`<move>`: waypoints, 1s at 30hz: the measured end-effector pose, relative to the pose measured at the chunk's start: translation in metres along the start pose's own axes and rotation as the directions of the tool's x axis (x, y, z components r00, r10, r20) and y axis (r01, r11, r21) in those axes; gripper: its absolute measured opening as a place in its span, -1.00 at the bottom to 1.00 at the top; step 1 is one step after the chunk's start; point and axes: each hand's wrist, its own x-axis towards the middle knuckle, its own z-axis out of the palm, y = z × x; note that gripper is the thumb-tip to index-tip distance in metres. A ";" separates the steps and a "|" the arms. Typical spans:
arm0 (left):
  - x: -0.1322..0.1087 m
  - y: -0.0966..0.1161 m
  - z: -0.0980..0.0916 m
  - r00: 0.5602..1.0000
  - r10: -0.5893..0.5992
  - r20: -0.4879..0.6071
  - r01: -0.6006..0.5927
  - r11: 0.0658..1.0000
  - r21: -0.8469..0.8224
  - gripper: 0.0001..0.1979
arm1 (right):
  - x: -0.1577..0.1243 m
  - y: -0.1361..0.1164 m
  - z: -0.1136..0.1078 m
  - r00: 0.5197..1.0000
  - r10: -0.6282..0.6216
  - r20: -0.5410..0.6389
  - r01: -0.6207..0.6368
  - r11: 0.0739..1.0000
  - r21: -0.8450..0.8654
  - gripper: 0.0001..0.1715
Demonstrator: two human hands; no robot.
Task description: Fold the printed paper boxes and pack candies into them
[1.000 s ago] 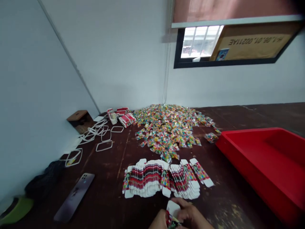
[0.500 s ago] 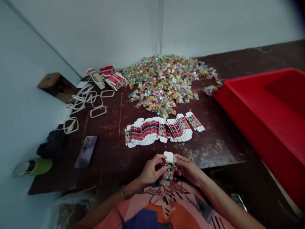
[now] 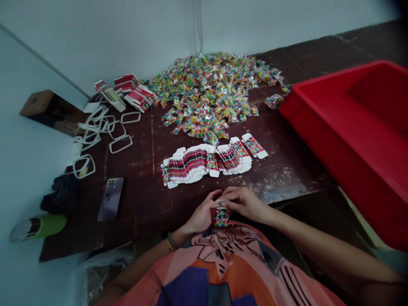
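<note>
My left hand point(image 3: 201, 215) and my right hand point(image 3: 242, 203) are both closed on a small colourful printed carton point(image 3: 221, 215), held upright just over the near edge of the dark wooden table point(image 3: 143, 199). My right hand's fingers press down on its top flap. Just beyond my hands lies a fanned row of flat unfolded cartons point(image 3: 207, 160). Further back a big heap of small colourful candy packets point(image 3: 210, 93) spreads toward the wall.
A large red tray point(image 3: 350, 127) stands at the right. At the back left are folded red cartons point(image 3: 134, 91) and white band loops point(image 3: 102, 131). A phone point(image 3: 110, 199), a dark cloth point(image 3: 62, 193) and a green bottle point(image 3: 38, 227) lie at the left.
The view has tilted downward, bringing my hands and lap into sight. The carton's white top flap, up before, is now pressed down under my right fingers.
</note>
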 end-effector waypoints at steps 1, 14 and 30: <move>0.001 0.000 0.001 0.999 -0.040 0.021 0.042 0.997 -0.068 -0.50 | 0.001 -0.004 0.001 0.998 -0.065 0.001 0.065 0.995 -0.079 -0.74; -0.003 -0.004 -0.010 0.980 -0.152 0.125 0.154 0.988 -0.007 -0.24 | -0.001 -0.006 -0.011 0.912 -0.263 0.315 0.380 0.833 -0.402 -0.57; -0.024 0.051 -0.038 1.000 0.019 0.023 -0.030 0.683 0.730 -0.76 | 0.102 -0.019 -0.053 0.945 -0.327 0.033 0.293 0.793 -0.534 -0.77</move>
